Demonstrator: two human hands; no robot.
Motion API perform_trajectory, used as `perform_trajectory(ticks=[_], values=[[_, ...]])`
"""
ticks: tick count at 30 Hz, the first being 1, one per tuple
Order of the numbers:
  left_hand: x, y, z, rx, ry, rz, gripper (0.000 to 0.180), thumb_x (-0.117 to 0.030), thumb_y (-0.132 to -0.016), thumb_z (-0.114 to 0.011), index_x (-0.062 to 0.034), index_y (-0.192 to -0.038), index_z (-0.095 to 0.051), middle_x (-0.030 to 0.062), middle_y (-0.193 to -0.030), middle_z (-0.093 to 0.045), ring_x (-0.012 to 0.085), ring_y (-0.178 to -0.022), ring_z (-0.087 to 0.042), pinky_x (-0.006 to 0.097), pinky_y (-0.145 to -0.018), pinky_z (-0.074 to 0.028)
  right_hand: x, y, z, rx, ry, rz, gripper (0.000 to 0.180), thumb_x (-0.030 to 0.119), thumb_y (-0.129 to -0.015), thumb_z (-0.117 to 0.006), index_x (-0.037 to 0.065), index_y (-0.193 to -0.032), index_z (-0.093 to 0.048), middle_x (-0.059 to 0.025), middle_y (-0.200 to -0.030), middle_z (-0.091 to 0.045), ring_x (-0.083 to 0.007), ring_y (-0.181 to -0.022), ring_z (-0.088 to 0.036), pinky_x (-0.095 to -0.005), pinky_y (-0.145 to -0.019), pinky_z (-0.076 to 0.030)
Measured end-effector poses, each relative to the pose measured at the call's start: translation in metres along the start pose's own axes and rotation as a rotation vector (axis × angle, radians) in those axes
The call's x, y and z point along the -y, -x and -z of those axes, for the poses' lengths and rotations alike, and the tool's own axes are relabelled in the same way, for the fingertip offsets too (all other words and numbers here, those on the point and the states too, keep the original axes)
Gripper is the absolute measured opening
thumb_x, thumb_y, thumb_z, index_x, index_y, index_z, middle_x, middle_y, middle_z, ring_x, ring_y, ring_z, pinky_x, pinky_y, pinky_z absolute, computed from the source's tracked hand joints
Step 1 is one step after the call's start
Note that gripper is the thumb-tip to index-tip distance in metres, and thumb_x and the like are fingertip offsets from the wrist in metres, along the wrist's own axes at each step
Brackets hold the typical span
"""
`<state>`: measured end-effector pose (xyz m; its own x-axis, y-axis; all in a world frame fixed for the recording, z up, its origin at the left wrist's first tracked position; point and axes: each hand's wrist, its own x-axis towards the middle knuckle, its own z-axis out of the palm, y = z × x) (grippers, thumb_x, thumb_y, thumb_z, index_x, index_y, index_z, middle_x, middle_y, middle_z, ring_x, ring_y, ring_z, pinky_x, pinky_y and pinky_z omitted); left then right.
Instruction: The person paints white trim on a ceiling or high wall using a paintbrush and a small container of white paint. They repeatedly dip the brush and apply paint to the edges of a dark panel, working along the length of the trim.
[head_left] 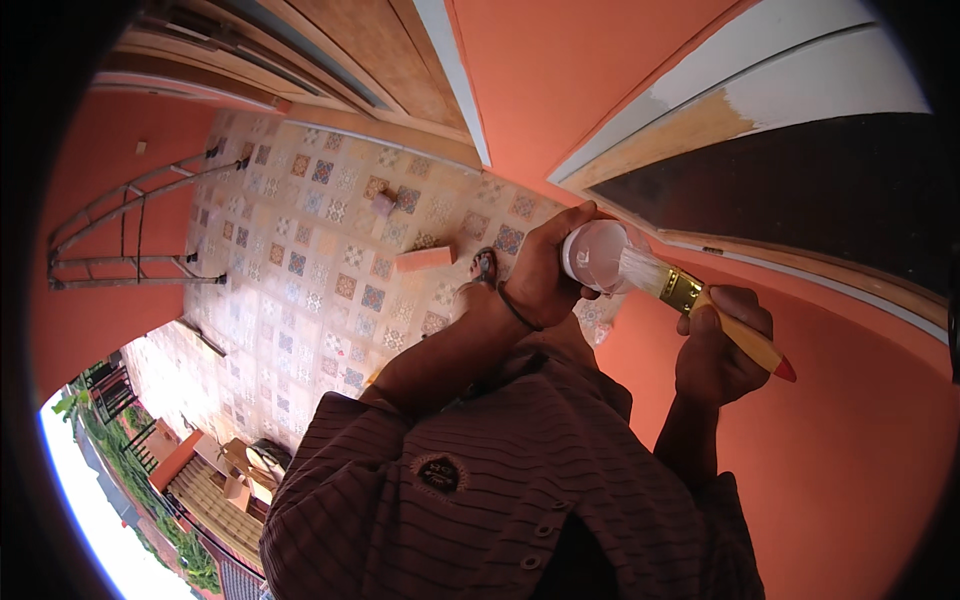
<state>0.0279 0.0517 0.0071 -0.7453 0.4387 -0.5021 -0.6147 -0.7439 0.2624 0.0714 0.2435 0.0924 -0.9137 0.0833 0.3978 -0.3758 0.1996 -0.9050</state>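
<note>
My left hand (545,265) is wrapped round a small round tub (597,250), pale and whitish inside, held up in front of my chest. In my right hand (722,350) is a paintbrush (745,335) with a yellow, red-tipped handle and a gold-coloured metal band. Its whitish bristles (642,268) point left and reach the tub's rim; whether they touch it I cannot tell. Close beyond both hands is a wooden window frame (690,125), partly coated white and partly bare tan, around a dark pane (790,185).
Orange walls (560,70) stand ahead and to the right. A ladder-like metal frame (135,225) leans at the left. On the patterned tile floor (330,270) lie an orange block (425,259) and a small container (383,203). Cardboard boxes (240,470) sit at the lower left.
</note>
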Motion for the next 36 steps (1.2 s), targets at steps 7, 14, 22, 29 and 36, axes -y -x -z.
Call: perform_trajectory(ticks=[7,14,22,29,36], values=[[-0.027,0.004,0.012,0.073,-0.033,0.056,0.052,-0.050,-0.108,-0.049,-0.0022,-0.115,-0.068,0.0144,-0.094,-0.073,0.0253,-0.069,-0.068,0.033,-0.047,-0.046,0.008,-0.001,-0.029,-0.135,-0.147,-0.111,0.019,-0.009,-0.095,-0.067,-0.007,-0.114,-0.066,-0.0134,-0.092,-0.067,-0.0147,-0.067,-0.063,-0.0286,-0.058,-0.053],[-0.036,0.003,0.014,0.101,-0.022,0.094,0.053,-0.051,-0.109,-0.048,-0.0020,-0.116,-0.067,0.0151,-0.096,-0.072,0.0264,-0.071,-0.068,0.033,-0.048,-0.048,-0.003,0.007,-0.042,-0.297,-0.565,-0.457,0.020,0.004,-0.101,-0.063,-0.005,-0.118,-0.066,-0.0114,-0.092,-0.067,-0.0170,-0.070,-0.065,-0.0295,-0.062,-0.054],[-0.019,-0.006,-0.005,0.196,0.034,0.191,0.055,-0.050,-0.111,-0.041,-0.0018,-0.117,-0.067,0.0169,-0.094,-0.071,0.0289,-0.069,-0.066,0.031,-0.048,-0.046,-0.022,0.023,-0.026,-0.359,-1.206,-0.648,0.024,0.017,-0.106,-0.062,0.004,-0.127,-0.065,-0.0099,-0.098,-0.069,-0.0176,-0.080,-0.064,-0.0350,-0.068,-0.051],[0.011,-0.014,-0.013,0.304,0.150,0.184,0.059,-0.053,-0.110,-0.040,-0.0010,-0.118,-0.066,0.0234,-0.102,-0.068,0.0316,-0.068,-0.066,0.029,-0.044,-0.043,-0.041,-0.034,0.019,-0.362,-1.150,-0.268,0.022,0.009,-0.108,-0.060,0.008,-0.128,-0.067,-0.0087,-0.110,-0.072,-0.0208,-0.088,-0.066,-0.0364,-0.072,-0.050],[0.023,0.004,0.016,0.233,0.200,0.024,0.058,-0.054,-0.110,-0.041,-0.0020,-0.118,-0.065,0.0240,-0.103,-0.067,0.0315,-0.067,-0.066,0.030,-0.044,-0.044,-0.069,-0.104,0.020,-0.177,-0.215,0.314,0.034,-0.012,-0.092,-0.076,-0.003,-0.124,-0.067,-0.0199,-0.114,-0.073,-0.0219,-0.099,-0.076,-0.0345,-0.083,-0.067]])
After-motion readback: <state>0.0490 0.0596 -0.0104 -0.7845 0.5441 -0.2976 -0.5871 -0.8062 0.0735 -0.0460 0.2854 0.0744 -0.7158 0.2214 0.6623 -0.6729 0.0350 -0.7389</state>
